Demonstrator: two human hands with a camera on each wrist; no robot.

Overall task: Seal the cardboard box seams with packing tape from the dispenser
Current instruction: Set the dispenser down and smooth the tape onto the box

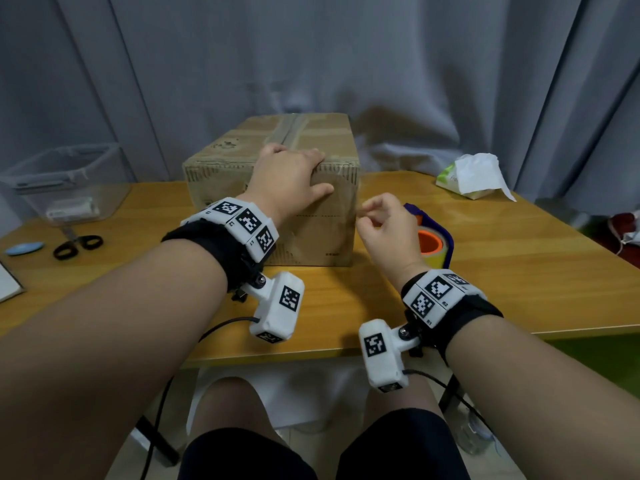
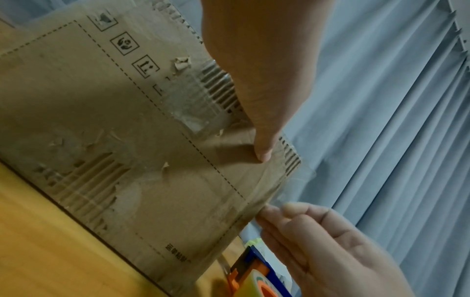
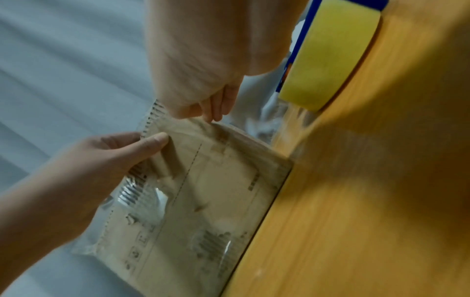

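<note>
A worn cardboard box point(image 1: 311, 233) stands on the wooden table point(image 1: 502, 268), with tape point(image 1: 291, 133) running along its top seam. My left hand point(image 1: 322, 171) lies over the box's top front edge, its thumb point(image 2: 262, 152) pressing flat on the front face near the right corner. My right hand point(image 1: 362, 211) is at the box's front right vertical edge, where thumb and forefinger pinch a strip of clear tape point(image 2: 292, 180) that wraps that corner. The blue tape dispenser point(image 1: 440, 237), with an orange core and a yellowish roll point(image 3: 330, 56), sits on the table just behind my right hand.
A clear plastic bin point(image 1: 69, 181) stands at the back left, with black scissors point(image 1: 78, 245) and a blue oval object point(image 1: 24, 248) in front of it. A tissue pack point(image 1: 474, 178) lies at the back right. Grey curtains hang close behind the table.
</note>
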